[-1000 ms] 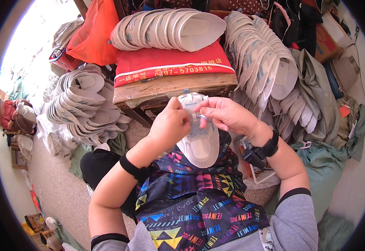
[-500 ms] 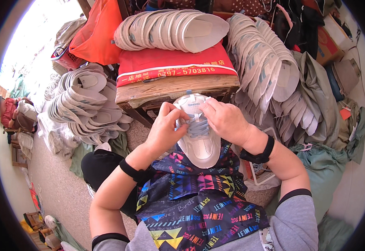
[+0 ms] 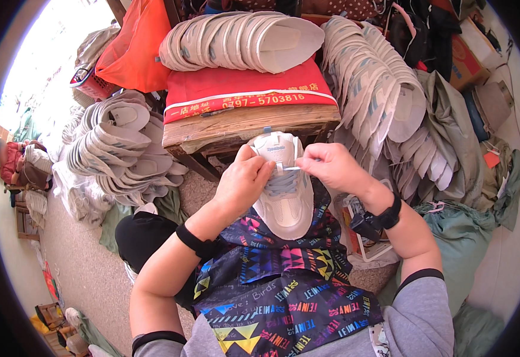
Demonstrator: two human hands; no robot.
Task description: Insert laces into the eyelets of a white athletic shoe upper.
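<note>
Holding the shoe [image 3: 283, 190] on our lap, we have its long axis running near to far, toe toward us. Our left hand [image 3: 245, 181] grips its left side; our right hand [image 3: 328, 168] pinches the lace [image 3: 291, 168] at its far end, both equally close.

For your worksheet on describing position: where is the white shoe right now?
In the head view's centre, the white shoe lies on the patterned apron, between the left hand and right hand, before the wooden bench.
</note>
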